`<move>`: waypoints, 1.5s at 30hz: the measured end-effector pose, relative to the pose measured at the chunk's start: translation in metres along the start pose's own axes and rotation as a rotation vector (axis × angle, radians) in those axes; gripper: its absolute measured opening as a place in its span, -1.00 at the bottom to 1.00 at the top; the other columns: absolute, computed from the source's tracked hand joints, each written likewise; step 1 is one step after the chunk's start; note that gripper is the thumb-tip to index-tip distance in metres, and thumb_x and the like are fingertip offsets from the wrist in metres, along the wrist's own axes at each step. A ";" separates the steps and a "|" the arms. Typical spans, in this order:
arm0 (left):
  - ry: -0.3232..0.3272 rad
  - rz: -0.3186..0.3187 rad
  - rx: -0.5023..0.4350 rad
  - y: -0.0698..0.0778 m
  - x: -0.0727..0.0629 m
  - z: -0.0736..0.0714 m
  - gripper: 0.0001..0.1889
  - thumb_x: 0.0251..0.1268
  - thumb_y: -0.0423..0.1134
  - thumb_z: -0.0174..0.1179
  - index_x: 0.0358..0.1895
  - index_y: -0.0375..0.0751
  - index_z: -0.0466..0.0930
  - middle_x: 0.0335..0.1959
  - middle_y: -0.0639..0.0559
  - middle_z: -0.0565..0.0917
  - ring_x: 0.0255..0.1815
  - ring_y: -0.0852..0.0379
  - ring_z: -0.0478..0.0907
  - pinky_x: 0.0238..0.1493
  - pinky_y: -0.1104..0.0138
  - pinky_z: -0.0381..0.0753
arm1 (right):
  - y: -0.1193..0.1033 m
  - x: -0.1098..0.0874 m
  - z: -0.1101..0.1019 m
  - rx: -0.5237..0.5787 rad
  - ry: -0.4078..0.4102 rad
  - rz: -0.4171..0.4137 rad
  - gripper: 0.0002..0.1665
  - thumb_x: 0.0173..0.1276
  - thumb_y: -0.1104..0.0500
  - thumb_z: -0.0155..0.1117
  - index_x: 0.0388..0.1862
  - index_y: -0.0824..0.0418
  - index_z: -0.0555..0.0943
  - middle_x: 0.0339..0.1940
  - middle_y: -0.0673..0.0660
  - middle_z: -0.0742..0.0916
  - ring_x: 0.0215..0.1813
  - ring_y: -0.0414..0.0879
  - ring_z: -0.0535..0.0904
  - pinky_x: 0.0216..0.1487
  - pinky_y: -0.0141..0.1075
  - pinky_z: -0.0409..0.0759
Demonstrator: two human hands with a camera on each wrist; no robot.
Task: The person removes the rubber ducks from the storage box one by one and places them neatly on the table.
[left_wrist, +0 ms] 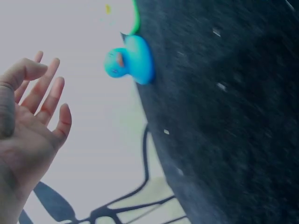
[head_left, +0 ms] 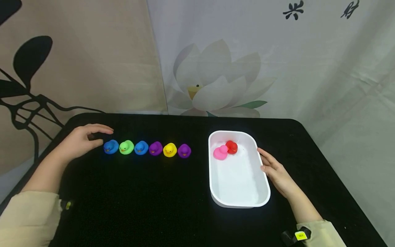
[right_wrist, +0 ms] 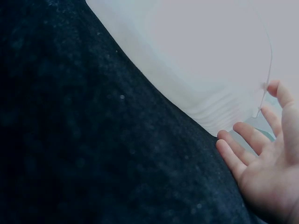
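Observation:
Six-odd small rubber ducks stand in a row, several in all: at the left end a blue duck [head_left: 111, 146], then a green duck [head_left: 126, 147], a second blue duck [head_left: 141, 148], a purple duck [head_left: 155, 148], a yellow duck [head_left: 170, 150] and another purple duck [head_left: 184, 151]. My left hand [head_left: 81, 140] hovers left of the end blue duck, thumb and fingers apart, holding nothing. On the right, a white tray [head_left: 240, 181] contains a pink duck [head_left: 220, 153] and a red duck [head_left: 231, 147]. My right hand [head_left: 277, 173] touches the tray's right side with extended fingers, thumb at the rim.
The black table [head_left: 139, 195] has its back edge against a pale curtain [head_left: 324, 68] printed with a lotus and dark branches. The ducks' row lies left of the tray, with bare table between them. Wrist cameras sit at both sleeves.

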State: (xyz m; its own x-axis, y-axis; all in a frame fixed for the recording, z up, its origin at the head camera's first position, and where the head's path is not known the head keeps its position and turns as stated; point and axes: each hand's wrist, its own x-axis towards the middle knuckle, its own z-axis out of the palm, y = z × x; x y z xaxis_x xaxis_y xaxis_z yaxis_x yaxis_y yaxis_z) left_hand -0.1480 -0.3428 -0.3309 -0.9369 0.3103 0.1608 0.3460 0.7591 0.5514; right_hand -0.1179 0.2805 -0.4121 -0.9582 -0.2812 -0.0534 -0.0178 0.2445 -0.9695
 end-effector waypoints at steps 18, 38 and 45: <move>0.191 0.095 -0.139 0.097 0.013 0.030 -0.69 0.22 -0.32 0.28 0.04 -0.14 0.61 0.12 -0.02 0.55 0.14 0.01 0.38 0.02 0.00 0.33 | 0.001 0.000 -0.001 -0.001 0.004 -0.001 -0.27 0.48 0.13 0.02 0.54 0.14 0.04 0.47 0.31 0.25 0.24 -0.08 0.46 0.21 0.18 0.29; 0.173 0.187 -0.284 0.177 0.041 0.099 -0.65 0.18 -0.13 0.34 0.03 -0.09 0.62 0.03 0.08 0.61 0.11 0.10 0.43 0.09 0.03 0.43 | 0.002 0.001 0.001 0.009 0.008 -0.003 -0.27 0.47 0.12 0.04 0.54 0.15 0.04 0.47 0.30 0.25 0.26 -0.02 0.45 0.21 0.18 0.28; 0.112 0.185 -0.284 0.199 0.054 0.128 -0.62 0.18 -0.01 0.33 0.04 -0.04 0.62 0.03 0.12 0.60 0.09 0.15 0.43 0.03 0.10 0.52 | 0.001 0.000 0.000 0.003 0.007 -0.009 -0.27 0.47 0.13 0.03 0.53 0.16 0.04 0.47 0.30 0.25 0.25 -0.06 0.46 0.21 0.19 0.27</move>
State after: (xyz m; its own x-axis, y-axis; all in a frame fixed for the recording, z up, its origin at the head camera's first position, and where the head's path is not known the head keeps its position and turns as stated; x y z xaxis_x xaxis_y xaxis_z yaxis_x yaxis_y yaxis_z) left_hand -0.1240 -0.1022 -0.3171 -0.8648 0.3508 0.3591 0.4974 0.5015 0.7079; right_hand -0.1180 0.2804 -0.4133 -0.9599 -0.2770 -0.0430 -0.0255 0.2393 -0.9706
